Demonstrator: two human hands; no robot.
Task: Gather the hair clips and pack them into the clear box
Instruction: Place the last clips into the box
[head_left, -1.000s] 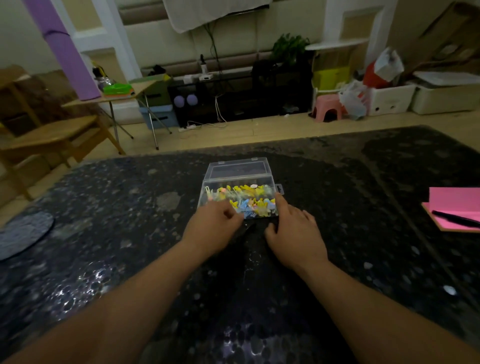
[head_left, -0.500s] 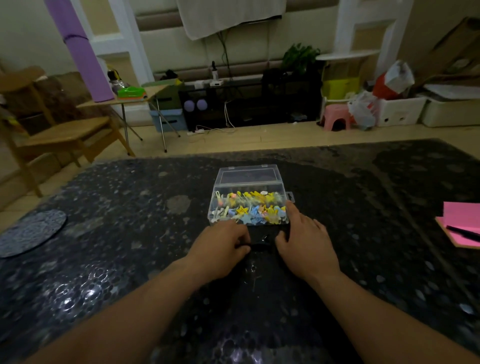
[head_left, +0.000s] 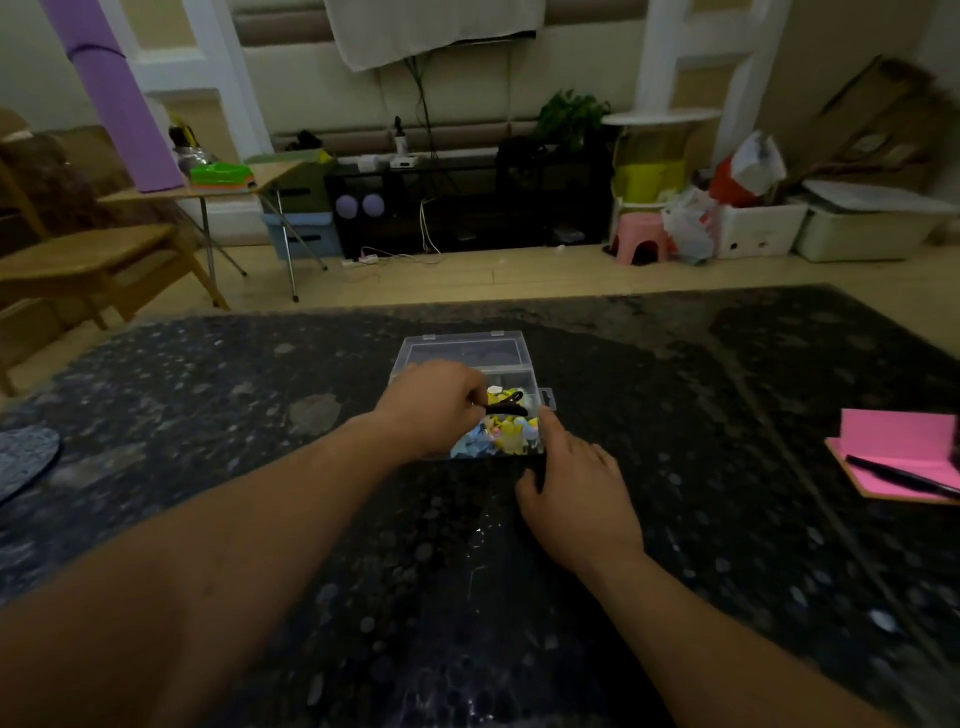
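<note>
The surface (head_left: 363, 597) near me is dark, shiny and speckled, so I think the box (head_left: 534, 384) could slide on it. My right hand (head_left: 576, 499) lies flat there with its fingers (head_left: 550, 431) straight and loose, holding nothing. One fingertip touches the box's near right corner. If that hand pushes too hard, the light box may scoot or tip.

My left hand (head_left: 436, 410) is over the box, pinching a black clip (head_left: 506, 410) by one end. This clip is long and thin and looks hard and smooth. It could slip from such a small pinch and land on the dark surface, where black on black would be hard to find.

The box is see-through plastic with thin straight walls and a little tab on its right side. It is already full of small clips (head_left: 498, 436) in yellow, blue and white, all bumpy little shapes. The heap looks close to the rim, so the new one may knock others out, or the lid (head_left: 462, 352) may not shut. The lid is open at the far side, clear and flat.

Well apart on the right lies a pink pad (head_left: 904, 447) with a pen (head_left: 898, 475) on it.
</note>
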